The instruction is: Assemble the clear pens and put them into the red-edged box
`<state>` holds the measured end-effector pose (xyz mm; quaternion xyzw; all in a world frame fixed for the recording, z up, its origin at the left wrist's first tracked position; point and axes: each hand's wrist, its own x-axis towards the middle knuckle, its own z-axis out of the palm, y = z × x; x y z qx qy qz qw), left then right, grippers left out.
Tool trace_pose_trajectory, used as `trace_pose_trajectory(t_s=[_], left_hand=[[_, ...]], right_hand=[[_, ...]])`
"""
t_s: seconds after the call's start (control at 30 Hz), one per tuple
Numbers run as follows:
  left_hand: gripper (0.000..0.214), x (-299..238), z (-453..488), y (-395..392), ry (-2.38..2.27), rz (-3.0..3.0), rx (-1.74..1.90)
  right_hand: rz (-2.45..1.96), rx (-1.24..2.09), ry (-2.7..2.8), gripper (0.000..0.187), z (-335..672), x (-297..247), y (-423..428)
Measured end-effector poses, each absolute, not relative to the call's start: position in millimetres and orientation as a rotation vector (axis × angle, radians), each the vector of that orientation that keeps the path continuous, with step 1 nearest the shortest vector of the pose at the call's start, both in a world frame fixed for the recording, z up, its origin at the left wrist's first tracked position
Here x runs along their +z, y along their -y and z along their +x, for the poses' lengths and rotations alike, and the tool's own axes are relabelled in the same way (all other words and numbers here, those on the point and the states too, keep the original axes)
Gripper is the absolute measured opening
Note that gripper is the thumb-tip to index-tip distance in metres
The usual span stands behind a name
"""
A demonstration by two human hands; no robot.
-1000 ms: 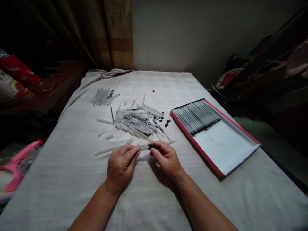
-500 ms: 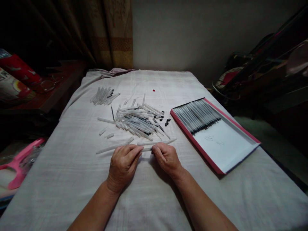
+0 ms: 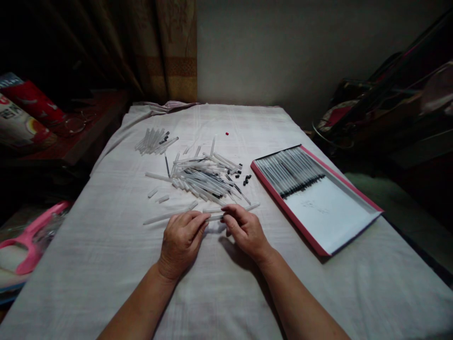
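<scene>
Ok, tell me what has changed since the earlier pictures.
The right hand, bunched half a second ago at the dark end of the clear tube, has loosened, its index finger straightening; whether it still touches the tube is unclear. The left hand still pinches the tube. The pile, black pieces and box stayed put.

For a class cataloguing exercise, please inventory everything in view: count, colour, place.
Cloth: one, whitish, underneath
Tube pile: many, clear and dark, centre
Tube bundle: many, whitish, far left
Bits: several, black, right of pile
Red bit: one, red, beyond pile
Tray: one, white with red, right
Pen tubes: many, clear with black ends, inside tray
Curtain: one, brown, back left
Wall: one, grey, back
Containers: two, red and pale, left
Plastic object: one, pink, left edge
Clutter: uncountable, dark, right edge
Held tube: one, clear, near centre
Left hand: one, holding tube
Right hand: one, tube's end
</scene>
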<state>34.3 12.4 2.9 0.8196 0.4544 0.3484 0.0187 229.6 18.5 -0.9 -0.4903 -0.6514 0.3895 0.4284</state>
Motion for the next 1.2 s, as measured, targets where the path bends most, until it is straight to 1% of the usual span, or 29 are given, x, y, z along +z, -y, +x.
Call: trace_pose_trajectory(t_s=[0.07, 0.13, 0.27, 0.33, 0.43, 0.5, 0.6, 0.67, 0.77, 0.87, 0.97, 1.2], left_hand=[[0.018, 3.0, 34.1, -12.6, -1.412, 2.537, 1.074], [0.018, 2.9, 34.1, -12.7, -1.41, 2.535, 1.072], [0.018, 2.5, 34.6, -12.7, -1.395, 2.547, 1.085], [0.017, 2.8, 34.7, -12.6, -1.405, 2.541, 1.085], [0.017, 3.9, 34.7, -12.2, -1.432, 2.526, 1.065], [0.018, 4.2, 34.7, -12.1, -1.436, 2.526, 1.059], [0.017, 3.7, 34.5, -12.3, -1.421, 2.533, 1.077], [0.018, 3.3, 34.3, -12.6, -1.421, 2.529, 1.079], [0.018, 3.5, 34.1, -12.8, -1.431, 2.513, 1.068], [0.017, 4.6, 34.4, -12.4, -1.427, 2.512, 1.06], [0.017, 5.3, 34.8, -12.2, -1.427, 2.517, 1.058], [0.018, 5.1, 35.4, -12.7, -1.442, 2.513, 1.07]], right_hand=[[-1.217, 0.977, 1.626, 0.018, 229.2, 0.5, -17.5], [-1.234, 0.952, 1.64, 0.012, 228.8, 1.6, -17.3], [-1.256, 0.953, 1.665, 0.018, 229.7, 1.2, -18.2], [-1.248, 0.984, 1.647, 0.013, 230.4, 0.9, -18.1], [-1.233, 0.978, 1.64, 0.016, 230.3, 1.3, -17.6], [-1.24, 0.942, 1.662, 0.01, 230.1, 1.6, -17.7], [-1.27, 0.928, 1.685, 0.016, 230.4, 1.2, -18.1], [-1.26, 0.946, 1.683, 0.013, 231.2, 0.8, -18.1], [-1.212, 0.969, 1.673, 0.016, 231.8, 0.8, -17.7], [-1.219, 0.95, 1.686, 0.011, 231.5, 1.3, -17.7], [-1.24, 0.945, 1.688, 0.014, 231.3, 1.5, -17.9], [-1.219, 0.881, 1.713, 0.01, 231.1, 3.7, -17.9]])
